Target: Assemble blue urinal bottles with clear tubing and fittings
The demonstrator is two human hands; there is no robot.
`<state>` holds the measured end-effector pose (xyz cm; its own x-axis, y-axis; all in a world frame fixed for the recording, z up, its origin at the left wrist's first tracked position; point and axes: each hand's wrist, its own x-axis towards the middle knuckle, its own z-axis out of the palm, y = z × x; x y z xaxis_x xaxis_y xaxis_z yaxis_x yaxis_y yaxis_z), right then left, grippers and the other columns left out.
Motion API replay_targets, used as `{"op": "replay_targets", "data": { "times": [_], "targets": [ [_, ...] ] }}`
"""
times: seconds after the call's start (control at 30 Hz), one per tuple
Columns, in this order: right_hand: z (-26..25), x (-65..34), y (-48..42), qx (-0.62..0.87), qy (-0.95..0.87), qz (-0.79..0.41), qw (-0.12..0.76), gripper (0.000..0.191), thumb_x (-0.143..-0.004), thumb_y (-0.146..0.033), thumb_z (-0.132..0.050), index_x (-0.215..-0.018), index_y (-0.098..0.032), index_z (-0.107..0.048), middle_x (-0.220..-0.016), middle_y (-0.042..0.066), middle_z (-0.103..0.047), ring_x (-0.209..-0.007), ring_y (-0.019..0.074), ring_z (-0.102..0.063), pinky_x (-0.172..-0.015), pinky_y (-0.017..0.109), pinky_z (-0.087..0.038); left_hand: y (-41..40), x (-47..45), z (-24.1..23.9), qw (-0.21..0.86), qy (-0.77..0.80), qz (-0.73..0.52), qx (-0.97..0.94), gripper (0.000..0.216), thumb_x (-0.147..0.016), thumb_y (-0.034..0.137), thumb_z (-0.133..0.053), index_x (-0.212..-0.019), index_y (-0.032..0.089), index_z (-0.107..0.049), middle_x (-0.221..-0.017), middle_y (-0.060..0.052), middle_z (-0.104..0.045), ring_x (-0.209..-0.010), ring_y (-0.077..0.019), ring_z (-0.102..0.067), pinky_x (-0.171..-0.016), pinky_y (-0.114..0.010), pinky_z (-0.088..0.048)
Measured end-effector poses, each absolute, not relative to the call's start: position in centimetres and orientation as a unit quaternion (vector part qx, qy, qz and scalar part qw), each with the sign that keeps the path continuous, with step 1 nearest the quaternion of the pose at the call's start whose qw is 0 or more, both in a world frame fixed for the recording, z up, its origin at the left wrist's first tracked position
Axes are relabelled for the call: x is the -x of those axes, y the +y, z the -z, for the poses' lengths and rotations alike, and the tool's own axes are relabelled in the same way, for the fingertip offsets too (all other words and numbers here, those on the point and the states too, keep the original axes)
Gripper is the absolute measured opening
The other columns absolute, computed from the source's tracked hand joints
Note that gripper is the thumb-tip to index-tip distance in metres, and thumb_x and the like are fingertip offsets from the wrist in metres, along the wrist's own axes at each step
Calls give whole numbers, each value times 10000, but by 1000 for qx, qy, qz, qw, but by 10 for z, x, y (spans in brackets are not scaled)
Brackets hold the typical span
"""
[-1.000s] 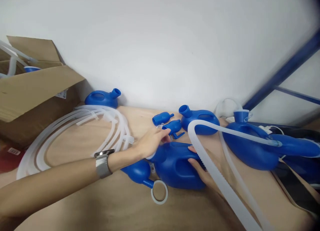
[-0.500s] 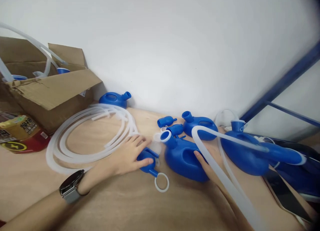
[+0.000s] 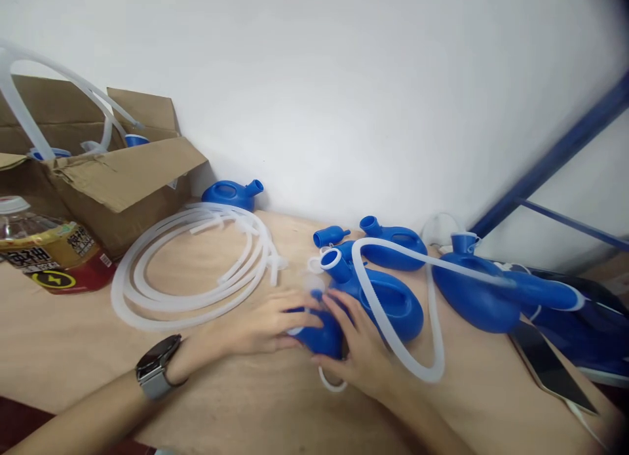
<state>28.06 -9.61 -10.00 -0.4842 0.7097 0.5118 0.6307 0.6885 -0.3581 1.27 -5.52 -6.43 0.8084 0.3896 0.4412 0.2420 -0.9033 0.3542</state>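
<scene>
Both my hands meet on a small blue funnel piece [image 3: 319,334] lying on the wooden table [image 3: 236,389]. My left hand [image 3: 260,327], with a watch on its wrist, grips it from the left. From the right, my right hand [image 3: 356,350] wraps its fingers over the same piece. A white ring [image 3: 330,383] hangs off the piece below my right hand. Just behind stands a blue jug [image 3: 383,296] with its spout up. A white ribbed tube [image 3: 393,330] loops over the jug and runs to a larger blue jug [image 3: 472,288].
A coil of white tubing [image 3: 196,265] lies at the left, a cardboard box [image 3: 98,173] and a bottle [image 3: 46,255] beyond it. More blue jugs [image 3: 230,194] and small blue parts [image 3: 330,235] sit by the wall. A phone [image 3: 550,366] lies at the right.
My right hand left the jug's handle and came onto the small blue piece beside my left hand. The jug now stands farther back, and the tube has looped lower.
</scene>
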Motion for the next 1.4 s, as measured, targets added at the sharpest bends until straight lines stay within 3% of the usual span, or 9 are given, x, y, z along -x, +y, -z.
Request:
{"op": "replay_targets", "data": {
  "times": [0.27,0.5,0.63,0.77,0.83,0.93,1.1,1.23,1.4],
  "targets": [
    [116,-289,-95,444,-746,-265,420,608,-856,-434,-789,-1420,-276,-626,-1391,119,-681,-1289,326,-673,-1098,490,-575,-35,-19,85,252,296,-304,-870,852,-867,558,-806,-1592,294,-446,-1609,-141,-496,-1484,-337,-484,-1225,-499,-432],
    [148,-310,-89,537,-580,-321,522,564,-927,-595,-617,-1405,-300,-662,-1208,111,-787,-1061,332,-768,-838,477,-686,5,-16,113,13,382,-235,-894,368,-1033,307,-515,-1342,198,-682,-1445,-206,-603,-1353,-389,-560,-1116,-595,-448],
    [131,-306,-84,499,-597,-368,508,527,-947,-580,-578,-1383,-305,-683,-1122,88,-808,-1047,329,-769,-910,486,-667,24,-2,110,-50,479,-342,-807,407,-1026,355,-508,-1381,196,-628,-1313,-184,-604,-1222,-344,-598,-1092,-546,-469],
    [121,-298,-81,478,-595,-402,504,568,-917,-586,-621,-1402,-294,-656,-1138,78,-795,-1095,331,-746,-963,490,-635,38,16,110,58,565,-423,-706,921,-916,488,-654,-1651,142,-220,-1548,-255,-316,-1331,-390,-524,-1090,-602,-487],
    [127,-296,-80,483,-575,-427,505,617,-890,-617,-649,-1408,-282,-642,-1181,83,-783,-1126,328,-732,-1001,496,-611,42,22,113,144,560,-444,-684,948,-882,483,-673,-1653,183,-211,-1578,-232,-254,-1273,-340,-581,-1025,-538,-555],
    [137,-294,-79,483,-528,-478,509,656,-819,-631,-748,-1379,-300,-664,-1322,83,-742,-1281,335,-662,-1120,507,-528,45,26,116,218,548,-447,-673,828,-868,428,-656,-1612,238,-347,-1509,-177,-411,-1233,-301,-621,-995,-481,-574],
    [133,-278,-78,444,-381,-594,552,669,-770,-693,-789,-1285,-271,-728,-1329,86,-751,-1356,362,-617,-1132,512,-513,51,22,107,355,507,-517,-591,1089,-717,338,-814,-1659,259,-274,-1120,-77,-671,-1066,-274,-692,-903,-444,-595],
    [113,-262,-74,398,-287,-695,526,687,-815,-707,-743,-1289,-209,-722,-1185,122,-803,-1220,374,-711,-981,521,-606,58,10,84,515,506,-523,-453,655,-576,364,-937,-1158,140,-739,-1007,-102,-723,-925,-243,-705,-831,-388,-610],
    [105,-246,-64,377,-293,-729,491,629,-827,-679,-746,-1198,-171,-763,-1054,125,-827,-1127,370,-754,-919,509,-631,58,-5,57,526,462,-529,-480,504,-593,540,-939,-854,147,-760,-965,-96,-766,-944,-239,-714,-836,-348,-597]
  ]
}}
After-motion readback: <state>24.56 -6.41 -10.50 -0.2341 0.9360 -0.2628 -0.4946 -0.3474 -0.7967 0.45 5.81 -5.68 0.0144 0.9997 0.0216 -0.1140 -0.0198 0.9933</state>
